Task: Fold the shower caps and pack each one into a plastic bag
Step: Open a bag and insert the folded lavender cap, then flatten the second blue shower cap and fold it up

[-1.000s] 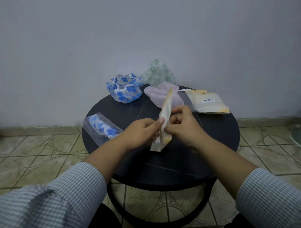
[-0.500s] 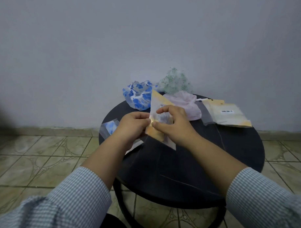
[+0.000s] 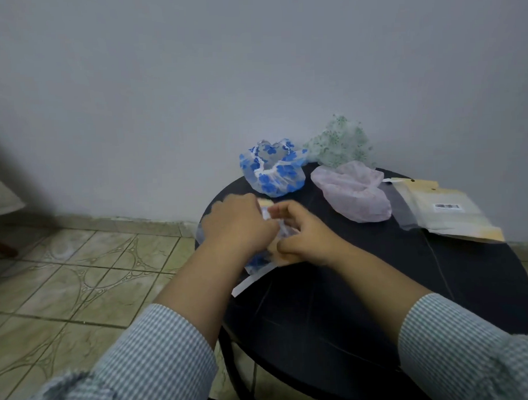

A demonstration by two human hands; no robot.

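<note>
My left hand (image 3: 239,226) and my right hand (image 3: 303,240) are together over the left edge of the round black table (image 3: 380,300). Between them they hold a clear bag with a folded yellowish cap (image 3: 284,259), mostly hidden by the fingers. It is low, on top of a packed bag with a blue cap (image 3: 257,264). Three loose shower caps lie at the back: a blue floral cap (image 3: 272,172), a green speckled cap (image 3: 338,145) and a pink cap (image 3: 354,196).
A stack of plastic bags with a barcode label (image 3: 445,213) lies at the table's right rear edge. A grey wall stands right behind the table. Tiled floor (image 3: 88,274) spreads to the left.
Both hands have brought the yellowish bag down and to the left, from upright in the air onto the packed blue bag. The view has swung left.
</note>
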